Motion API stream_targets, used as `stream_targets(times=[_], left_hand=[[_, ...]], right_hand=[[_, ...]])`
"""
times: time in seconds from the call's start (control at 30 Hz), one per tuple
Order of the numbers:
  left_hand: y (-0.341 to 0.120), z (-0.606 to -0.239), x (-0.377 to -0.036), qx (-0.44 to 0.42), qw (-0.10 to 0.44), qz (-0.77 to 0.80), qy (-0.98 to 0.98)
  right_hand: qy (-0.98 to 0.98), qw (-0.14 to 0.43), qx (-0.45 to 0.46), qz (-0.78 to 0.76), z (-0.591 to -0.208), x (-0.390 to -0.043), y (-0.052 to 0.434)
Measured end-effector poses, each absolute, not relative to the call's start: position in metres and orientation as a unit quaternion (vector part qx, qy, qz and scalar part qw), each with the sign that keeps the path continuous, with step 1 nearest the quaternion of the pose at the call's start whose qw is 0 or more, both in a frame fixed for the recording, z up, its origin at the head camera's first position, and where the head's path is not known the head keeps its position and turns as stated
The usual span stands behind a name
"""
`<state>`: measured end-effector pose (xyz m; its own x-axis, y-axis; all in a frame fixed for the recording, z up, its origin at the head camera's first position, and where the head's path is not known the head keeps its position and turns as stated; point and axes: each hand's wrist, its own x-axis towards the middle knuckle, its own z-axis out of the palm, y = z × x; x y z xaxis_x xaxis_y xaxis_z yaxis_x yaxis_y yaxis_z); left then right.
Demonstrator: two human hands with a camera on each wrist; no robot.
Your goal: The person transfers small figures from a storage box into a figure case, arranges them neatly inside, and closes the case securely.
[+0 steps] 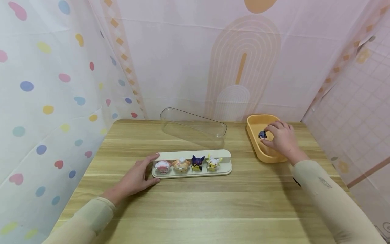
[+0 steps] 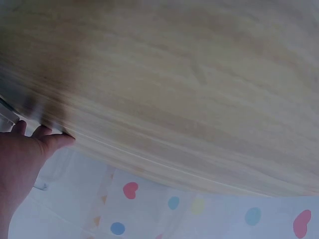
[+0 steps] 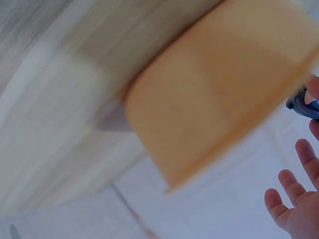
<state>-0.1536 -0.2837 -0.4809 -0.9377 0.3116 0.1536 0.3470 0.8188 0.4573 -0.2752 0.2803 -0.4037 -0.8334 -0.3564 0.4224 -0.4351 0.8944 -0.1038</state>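
Observation:
A long cream tray lies mid-table with several small toy figures standing in a row on it: a pink one, a peach one, a dark purple one and a yellow-white one. My left hand rests flat on the table, fingers straight, touching the tray's left end. My right hand is over the orange bin at the back right and pinches a small dark blue figure. In the right wrist view the blue figure shows beside the blurred bin.
A clear plastic cover lies tilted behind the tray, near the back wall. Patterned cloth walls close in the wooden table on the left, back and right. The left wrist view shows only blurred tabletop and my left hand.

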Motion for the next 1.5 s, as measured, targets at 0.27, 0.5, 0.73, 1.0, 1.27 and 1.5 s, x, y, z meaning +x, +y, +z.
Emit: stream_targets(times=[0.27,0.5,0.73,1.0,1.27,1.5], left_hand=[[-0.287,-0.48,-0.153,-0.171,0.036,-0.25,-0.952],[-0.287,-0.479,-0.153,-0.17,0.034,-0.25,-0.953],[-0.287,-0.479,-0.153,-0.171,0.034,-0.249,-0.953],[-0.286,-0.477,-0.151,-0.168,0.036,-0.245,-0.954],[-0.286,-0.478,-0.151,-0.172,0.038,-0.247,-0.953],[-0.286,-0.477,-0.151,-0.168,0.035,-0.247,-0.954]], right_hand=[[-0.903,0.279,0.306,0.118,-0.399,-0.244,0.248],[-0.865,0.301,0.385,0.115,-0.41,-0.222,0.211],[-0.859,0.269,0.42,0.115,-0.421,-0.208,0.186],[-0.868,0.235,0.424,0.108,-0.438,-0.209,0.173],[-0.879,0.211,0.417,0.098,-0.446,-0.21,0.165],[-0.885,0.204,0.411,0.083,-0.449,-0.211,0.162]])
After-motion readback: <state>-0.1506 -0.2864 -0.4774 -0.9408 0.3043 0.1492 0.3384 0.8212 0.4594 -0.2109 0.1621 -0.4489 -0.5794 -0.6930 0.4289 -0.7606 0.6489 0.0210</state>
